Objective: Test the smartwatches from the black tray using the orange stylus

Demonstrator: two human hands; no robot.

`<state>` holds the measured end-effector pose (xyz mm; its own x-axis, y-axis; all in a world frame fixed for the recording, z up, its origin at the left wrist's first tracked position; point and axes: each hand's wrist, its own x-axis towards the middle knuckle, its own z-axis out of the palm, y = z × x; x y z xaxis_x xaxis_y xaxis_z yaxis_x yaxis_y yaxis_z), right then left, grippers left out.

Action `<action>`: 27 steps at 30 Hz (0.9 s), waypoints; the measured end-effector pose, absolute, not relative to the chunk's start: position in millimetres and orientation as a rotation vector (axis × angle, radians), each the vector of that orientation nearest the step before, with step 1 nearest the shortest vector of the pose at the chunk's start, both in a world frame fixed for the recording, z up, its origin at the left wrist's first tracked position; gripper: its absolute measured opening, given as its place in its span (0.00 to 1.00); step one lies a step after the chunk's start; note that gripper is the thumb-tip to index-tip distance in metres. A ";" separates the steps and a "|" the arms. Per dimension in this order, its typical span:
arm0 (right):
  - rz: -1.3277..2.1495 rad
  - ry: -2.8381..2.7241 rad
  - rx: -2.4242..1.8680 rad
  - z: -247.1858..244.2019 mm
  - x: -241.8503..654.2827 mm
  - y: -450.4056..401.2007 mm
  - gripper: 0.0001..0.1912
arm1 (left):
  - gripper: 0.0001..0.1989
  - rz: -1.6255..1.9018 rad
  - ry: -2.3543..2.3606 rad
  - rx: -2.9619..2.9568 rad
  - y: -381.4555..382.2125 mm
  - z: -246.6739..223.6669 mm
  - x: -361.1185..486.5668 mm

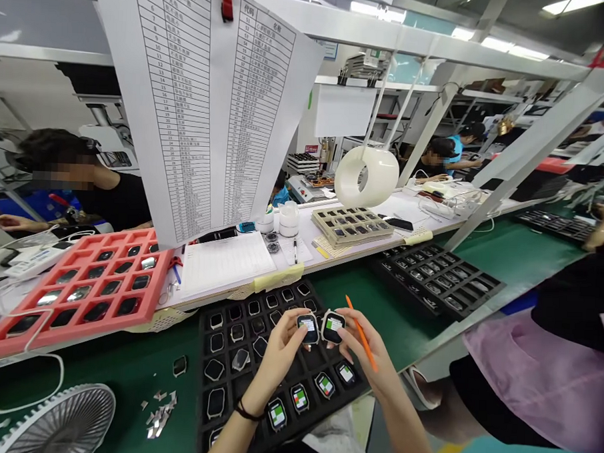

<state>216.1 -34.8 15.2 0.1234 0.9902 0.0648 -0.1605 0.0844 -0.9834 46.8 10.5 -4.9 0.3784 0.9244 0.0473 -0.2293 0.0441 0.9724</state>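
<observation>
My left hand [275,361] pinches a small black smartwatch body [308,328] with a lit screen, and a dark band circles that wrist. My right hand [361,347] grips a second lit smartwatch body [333,326] by its edges, with an orange stylus [362,334] held between its fingers. The two watch bodies are close together but apart. Both hands hover over a black compartment tray [205,404]. Several watch bodies sit in its cells [299,398], and those in the near row have lit screens. My hands hide part of the tray.
A pink tray [81,290] holding dark watch parts lies to the left, and a second black tray [437,280] to the right. Metal scraps [160,414] and a round fan [63,423] sit at lower left. Co-workers [78,177] sit across the bench, beneath a hanging paper list [207,95].
</observation>
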 end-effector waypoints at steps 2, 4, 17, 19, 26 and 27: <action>1.145 -1.035 -1.085 14.4 215.5 -34.9 0.14 | 0.21 1.021 0.740 1.194 10.8 -5.3 47.0; 1.153 -1.035 -1.081 13.4 214.8 -34.9 0.14 | 0.21 1.017 0.739 1.198 11.0 -3.8 46.7; 1.167 -1.042 -1.060 12.7 209.7 -31.7 0.14 | 0.23 1.014 0.792 1.188 9.5 3.7 44.5; 1.167 -1.040 -1.061 11.8 209.5 -31.4 0.14 | 0.23 1.014 0.796 1.183 9.4 2.6 44.3; 1.164 -1.015 -1.079 16.2 206.6 -32.1 0.16 | 0.21 1.016 0.797 1.202 7.9 2.4 44.2; 1.166 -1.015 -1.077 16.9 206.4 -32.1 0.16 | 0.21 1.013 0.795 1.203 7.8 2.6 44.0</action>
<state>206.4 -32.1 16.9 0.1192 0.9916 0.0495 -0.1860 0.0712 -0.9800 44.0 7.8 2.6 0.3644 0.9309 0.0241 -0.1976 0.0520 0.9789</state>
